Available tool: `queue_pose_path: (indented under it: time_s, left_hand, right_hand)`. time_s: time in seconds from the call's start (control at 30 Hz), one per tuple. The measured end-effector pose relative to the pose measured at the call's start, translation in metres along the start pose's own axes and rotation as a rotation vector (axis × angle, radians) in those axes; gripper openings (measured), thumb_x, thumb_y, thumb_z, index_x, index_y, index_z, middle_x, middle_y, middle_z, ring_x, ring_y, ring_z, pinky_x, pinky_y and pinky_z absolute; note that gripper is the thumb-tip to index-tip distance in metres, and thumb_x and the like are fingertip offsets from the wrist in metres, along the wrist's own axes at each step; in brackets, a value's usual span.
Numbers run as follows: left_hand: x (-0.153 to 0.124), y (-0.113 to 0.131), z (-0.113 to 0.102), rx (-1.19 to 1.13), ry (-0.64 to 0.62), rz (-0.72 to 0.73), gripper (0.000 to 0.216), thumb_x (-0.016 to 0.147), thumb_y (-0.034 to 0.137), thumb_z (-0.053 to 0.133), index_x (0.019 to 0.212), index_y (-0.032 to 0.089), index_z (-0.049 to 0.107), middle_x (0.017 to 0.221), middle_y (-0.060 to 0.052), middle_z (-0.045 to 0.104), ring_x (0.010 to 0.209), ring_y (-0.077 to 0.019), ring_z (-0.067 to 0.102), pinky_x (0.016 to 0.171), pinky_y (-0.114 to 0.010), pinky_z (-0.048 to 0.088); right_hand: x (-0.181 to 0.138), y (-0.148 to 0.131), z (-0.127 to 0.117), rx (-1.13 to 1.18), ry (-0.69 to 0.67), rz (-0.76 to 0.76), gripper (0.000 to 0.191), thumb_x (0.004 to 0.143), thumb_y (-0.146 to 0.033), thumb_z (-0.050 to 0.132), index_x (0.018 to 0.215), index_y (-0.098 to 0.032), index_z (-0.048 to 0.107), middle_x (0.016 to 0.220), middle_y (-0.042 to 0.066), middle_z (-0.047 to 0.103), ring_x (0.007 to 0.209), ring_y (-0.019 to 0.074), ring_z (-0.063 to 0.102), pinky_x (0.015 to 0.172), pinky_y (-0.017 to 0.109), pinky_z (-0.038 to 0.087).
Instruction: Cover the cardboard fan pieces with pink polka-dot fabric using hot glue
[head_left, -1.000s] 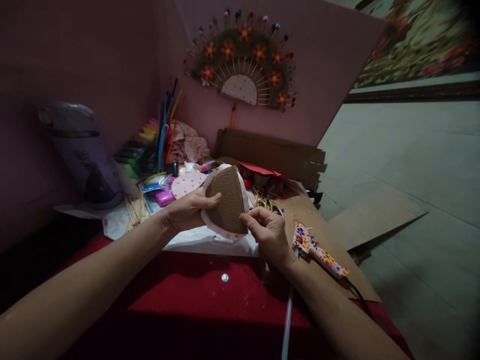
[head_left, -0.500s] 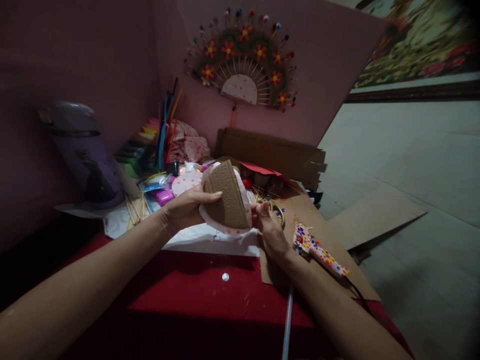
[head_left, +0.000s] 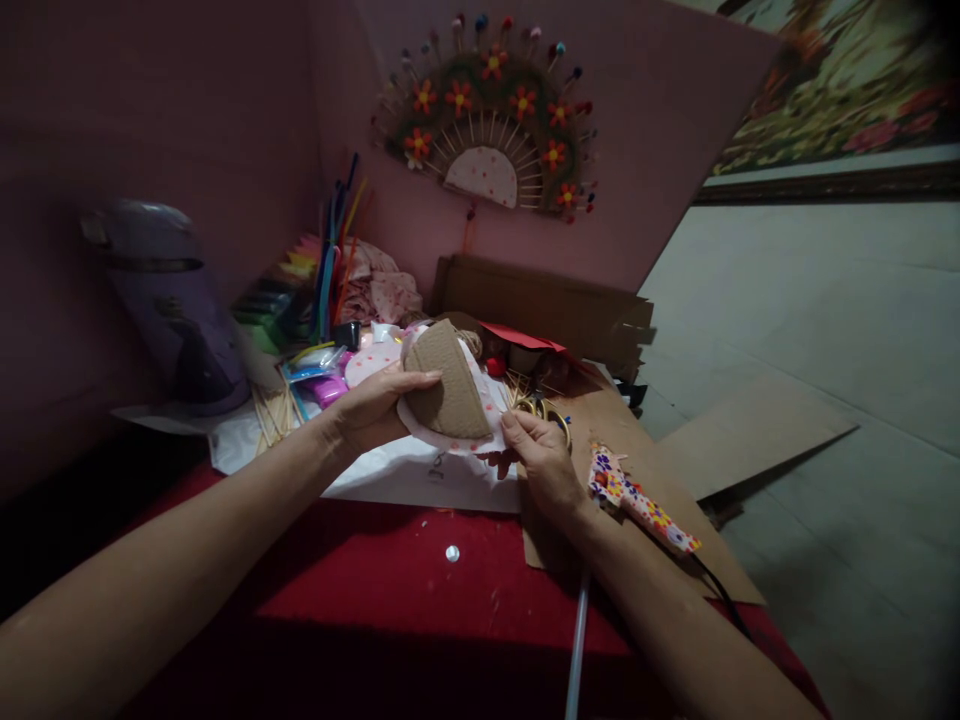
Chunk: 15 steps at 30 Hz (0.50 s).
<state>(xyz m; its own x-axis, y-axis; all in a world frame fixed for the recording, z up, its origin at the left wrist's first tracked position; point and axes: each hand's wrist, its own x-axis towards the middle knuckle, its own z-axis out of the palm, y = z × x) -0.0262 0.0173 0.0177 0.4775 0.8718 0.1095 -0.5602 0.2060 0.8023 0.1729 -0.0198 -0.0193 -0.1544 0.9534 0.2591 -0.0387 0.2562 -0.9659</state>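
Note:
My left hand grips a half-round piece of cardboard, its thumb lying across the brown face. Behind the cardboard is white fabric with pinkish-red dots, which sticks out past its edges. The thumb and fingers of my right hand pinch the fabric at the lower right corner of the piece. Just beyond that hand lie scissors with gold handles. A flower-patterned glue gun rests to the right, on a flat cardboard sheet.
A clear glue stick extends toward me beneath my right wrist. Wooden sticks, packets and a purple bottle stand left. Cardboard strips lean at the back. A flowered fan decoration hangs on the wall. A small white disc lies on the red cloth.
The cardboard piece has tilted slightly, its lower edge rising. My right hand has shifted its grip along the fabric edge, and more fabric now shows at the right.

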Motion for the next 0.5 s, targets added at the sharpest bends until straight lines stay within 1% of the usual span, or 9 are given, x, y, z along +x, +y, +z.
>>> queue_pose_path:
  time_s: [0.13, 0.3, 0.4, 0.5]
  left_hand:
    - [0.0002, -0.0009, -0.002, -0.005, -0.006, -0.028, 0.034, 0.078, 0.006, 0.057, 0.111, 0.015, 0.059, 0.092, -0.01, 0.071, 0.082, -0.0209, 0.067, 0.087, -0.041, 0.049]
    - [0.0003, -0.0029, -0.0043, -0.011, -0.044, -0.038, 0.024, 0.079, 0.008, 0.057, 0.103, 0.011, 0.062, 0.091, -0.012, 0.071, 0.082, -0.0219, 0.066, 0.083, -0.04, 0.051]
    - [0.0005, -0.003, -0.005, -0.016, -0.048, -0.048, 0.025, 0.079, 0.008, 0.058, 0.103, 0.011, 0.062, 0.091, -0.012, 0.071, 0.081, -0.0216, 0.066, 0.081, -0.039, 0.051]
    - [0.0009, -0.0033, -0.0054, -0.023, -0.036, -0.063, 0.024, 0.08, 0.008, 0.058, 0.103, 0.011, 0.062, 0.093, -0.011, 0.071, 0.081, -0.0207, 0.066, 0.082, -0.038, 0.05]
  right_hand:
    - [0.0002, 0.0, 0.0002, 0.012, -0.014, -0.004, 0.043, 0.081, -0.055, 0.055, 0.061, -0.016, 0.055, 0.053, -0.002, 0.052, 0.04, 0.0084, 0.049, 0.037, 0.019, 0.042]
    - [-0.0002, -0.0018, 0.0018, 0.03, -0.059, -0.006, 0.03, 0.071, -0.045, 0.07, 0.077, -0.017, 0.061, 0.069, -0.002, 0.057, 0.05, 0.0082, 0.05, 0.039, 0.019, 0.045]
    - [-0.0005, -0.0008, 0.0023, 0.038, -0.072, 0.004, 0.028, 0.068, -0.039, 0.073, 0.078, -0.017, 0.061, 0.062, -0.003, 0.056, 0.049, 0.0082, 0.049, 0.04, 0.018, 0.044]
    - [-0.0007, 0.0002, 0.0024, 0.054, -0.096, -0.002, 0.024, 0.069, -0.035, 0.073, 0.078, -0.016, 0.061, 0.057, -0.004, 0.055, 0.048, 0.0077, 0.048, 0.042, 0.019, 0.045]
